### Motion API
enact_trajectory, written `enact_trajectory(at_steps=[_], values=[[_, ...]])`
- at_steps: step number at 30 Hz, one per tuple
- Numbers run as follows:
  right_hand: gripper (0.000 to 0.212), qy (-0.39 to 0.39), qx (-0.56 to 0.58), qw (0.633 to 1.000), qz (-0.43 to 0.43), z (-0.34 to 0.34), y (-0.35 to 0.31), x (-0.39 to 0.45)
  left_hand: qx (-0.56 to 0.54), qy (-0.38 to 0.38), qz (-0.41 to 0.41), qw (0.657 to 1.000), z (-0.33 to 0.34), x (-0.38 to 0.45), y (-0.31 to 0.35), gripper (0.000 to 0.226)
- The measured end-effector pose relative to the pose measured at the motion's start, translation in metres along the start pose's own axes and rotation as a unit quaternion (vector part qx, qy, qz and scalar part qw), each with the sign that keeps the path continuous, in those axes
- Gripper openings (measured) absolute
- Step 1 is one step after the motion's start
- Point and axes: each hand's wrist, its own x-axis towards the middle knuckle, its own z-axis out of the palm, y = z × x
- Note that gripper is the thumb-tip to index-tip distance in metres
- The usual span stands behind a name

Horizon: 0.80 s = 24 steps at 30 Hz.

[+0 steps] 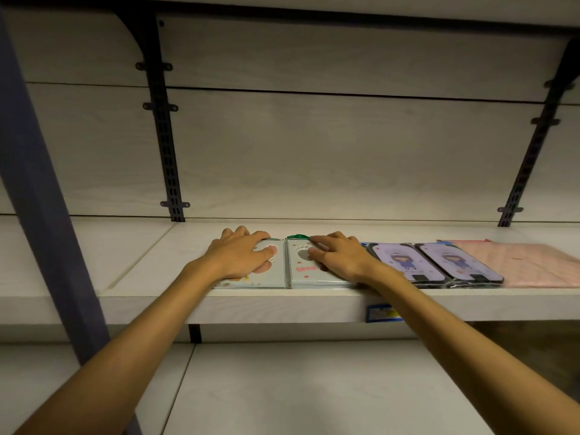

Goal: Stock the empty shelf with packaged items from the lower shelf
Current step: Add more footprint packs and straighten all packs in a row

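- head view: the person reaches both arms up to the shelf (314, 296), one hand on each of two pale packs lying flat near the front edge.
- left hand (241, 257) lies palm-down on the left pack (270, 277); fingers spread and nearly straight, tips over the far end, thumb pressing on its face. a pressing contact, not a wrap.
- right hand (339, 257) lies on the right pack (303, 274); fingers reach left and forward across it, index tip near the green tab (298, 236) at its far end. fingers lightly bent, resting on top, nothing enclosed.
- key relation: the two packs sit side by side, long edges touching, long axes running front-to-back; each pack lies directly beneath its own hand, so neither hand needs to cross over.
- judgement: the packs look set down and are being squared up; the next move likely turns on sliding them along their long axis, or right toward the row.
- to the right: two purple packs (436, 262), same orientation, then a pink pack (527, 263) cut off by the frame edge.
- the right wrist covers the gap between the right pack and the first purple pack; whether they touch cannot be told.
- lower shelf (314, 387): only bare board shows between the arms; any stock there is out of view.
- blue label (384, 313) on the shelf front is blurred and partly behind the right forearm.
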Motion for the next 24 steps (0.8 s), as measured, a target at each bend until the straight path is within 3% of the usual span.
enact_trajectory(at_steps=[12,19,24], values=[[0.056,0.011,0.014,1.000,0.005,0.001,-0.006,-0.007,-0.027,0.006,0.003,1.000,-0.002,0.001,-0.002,0.041],[0.058,-0.035,0.004,0.999,0.004,-0.016,-0.011,-0.001,0.039,0.010,0.006,0.999,-0.009,0.008,-0.001,0.065],[0.049,0.080,-0.004,0.996,-0.027,-0.042,0.005,-0.014,0.007,0.093,0.048,0.995,-0.024,0.000,0.036,0.067]])
